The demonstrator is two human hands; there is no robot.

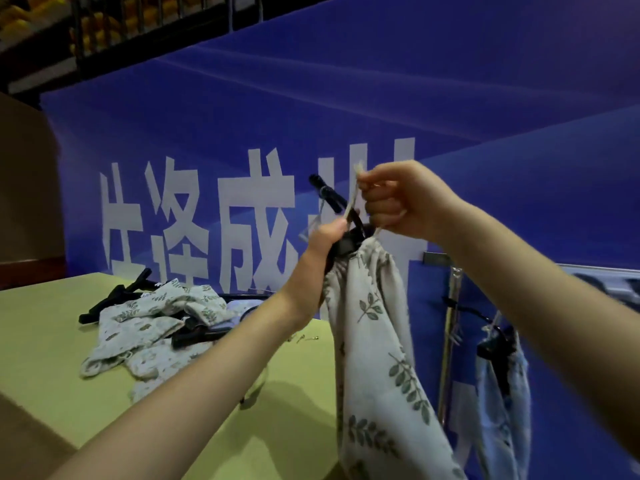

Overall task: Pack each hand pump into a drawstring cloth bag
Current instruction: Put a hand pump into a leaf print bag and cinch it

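Leaf-print bag hanging, left hand fingers grasping neck; right hand fingers pinching two cords

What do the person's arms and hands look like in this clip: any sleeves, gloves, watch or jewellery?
Both forearms are bare as far as the frame shows: no sleeve edge comes into view. The left hand and the right hand wear no gloves. No watch, bracelet or ring is visible on the wrists or on the fingers that show. No markings or tape can be made out either.
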